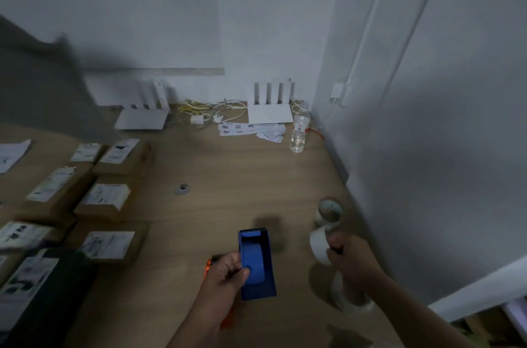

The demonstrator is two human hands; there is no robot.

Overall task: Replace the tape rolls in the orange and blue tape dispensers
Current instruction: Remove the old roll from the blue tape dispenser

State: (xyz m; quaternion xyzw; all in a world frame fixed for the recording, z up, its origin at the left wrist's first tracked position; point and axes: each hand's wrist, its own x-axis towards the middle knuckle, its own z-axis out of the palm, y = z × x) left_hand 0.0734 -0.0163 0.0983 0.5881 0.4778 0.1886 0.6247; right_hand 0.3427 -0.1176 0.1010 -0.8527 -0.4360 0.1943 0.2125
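Observation:
My left hand grips the blue tape dispenser by its side, low in the middle of the head view, with the thumb on its blue hub. The orange dispenser peeks out just behind that hand, mostly hidden. My right hand holds a white tape roll above the wooden table, to the right of the blue dispenser. Another roll stands on the table just beyond it. Under my right wrist lies a further clear roll.
Several cardboard boxes with labels fill the left of the table. Two white routers, cables, paper slips and a water bottle sit at the back. A small metal ring lies mid-table. The wall runs close along the right edge.

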